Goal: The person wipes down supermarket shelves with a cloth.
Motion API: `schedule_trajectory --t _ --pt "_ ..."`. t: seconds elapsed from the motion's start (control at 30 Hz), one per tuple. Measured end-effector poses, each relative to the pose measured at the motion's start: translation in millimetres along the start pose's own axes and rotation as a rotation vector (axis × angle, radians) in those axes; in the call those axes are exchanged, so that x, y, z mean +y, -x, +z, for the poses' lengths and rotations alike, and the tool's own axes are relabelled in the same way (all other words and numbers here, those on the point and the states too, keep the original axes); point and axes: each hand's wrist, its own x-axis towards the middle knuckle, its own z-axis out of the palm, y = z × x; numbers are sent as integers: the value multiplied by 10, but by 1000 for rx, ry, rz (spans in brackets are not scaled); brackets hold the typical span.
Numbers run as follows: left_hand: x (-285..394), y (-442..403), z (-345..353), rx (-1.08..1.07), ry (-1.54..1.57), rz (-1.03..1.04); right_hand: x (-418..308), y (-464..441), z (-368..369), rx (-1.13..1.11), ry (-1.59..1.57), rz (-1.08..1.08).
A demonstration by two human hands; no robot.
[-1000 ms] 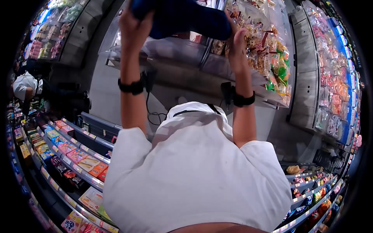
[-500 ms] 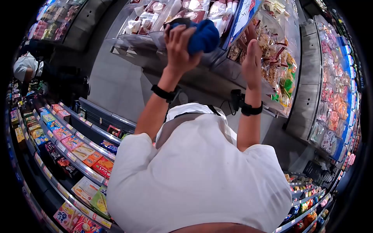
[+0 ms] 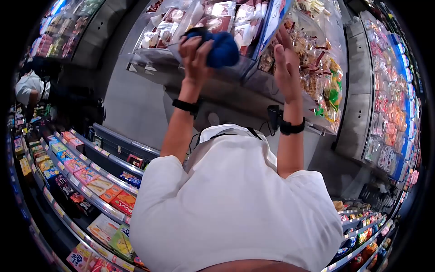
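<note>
My left hand (image 3: 195, 56) is closed round a bunched blue cloth (image 3: 223, 50), which has a dark part at its upper left. It is at the front of a clear bin holding brown-and-white packets (image 3: 220, 23). Whether the cloth touches the bin wall, I cannot tell. My right hand (image 3: 288, 70) holds nothing, its fingers stretched upward beside a blue-and-white sign panel (image 3: 275, 25). Just right of that hand lie clear-wrapped snack packets (image 3: 312, 61) in a second bin. Contact between this hand and the panel is unclear. Both wrists wear black straps.
Shelves with boxed snacks (image 3: 102, 186) run along the lower left. More shelves of packets stand at the right (image 3: 385, 118) and lower right (image 3: 362, 235). A person in a white top (image 3: 31, 84) is at the far left. Grey floor (image 3: 131, 97) shows before the bins.
My left hand has shifted left with the blue cloth, along the bin's front. My right hand has moved slightly left and its palm has turned a little more into view.
</note>
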Motion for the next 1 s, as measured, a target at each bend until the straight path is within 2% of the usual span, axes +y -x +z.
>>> schedule_trajectory --t 0.13,0.2,0.33,0.4,0.47,0.53,0.6,0.7,0.8,0.87,1.0 --pt "-346 202 -89 126 -54 -87 15 13 3 20 24 12" --pt "-421 287 -120 207 -119 -298 32 14 0 32 7 18" --pt "-402 358 -93 212 -198 -385 -24 12 -20 6 126 -14" --pt "-313 323 -81 217 -214 -346 -57 11 11 31 57 19" --pt "-62 174 -104 131 -162 -186 -37 2 17 28 50 5" --pt "247 41 -86 -6 -116 -73 -55 3 18 25 73 23" --pt "604 -102 -84 -256 -37 -6 -32 -6 15 22 80 1" --pt "752 -45 -15 -310 42 -24 -61 10 29 37 65 39" --pt "544 -82 -101 -323 -19 59 -22 5 11 36 108 18" --pt "418 -187 -203 -300 -58 38 -11 9 5 32 117 12" --pt "56 -265 -403 -233 -138 -152 -30 18 20 40 78 7"
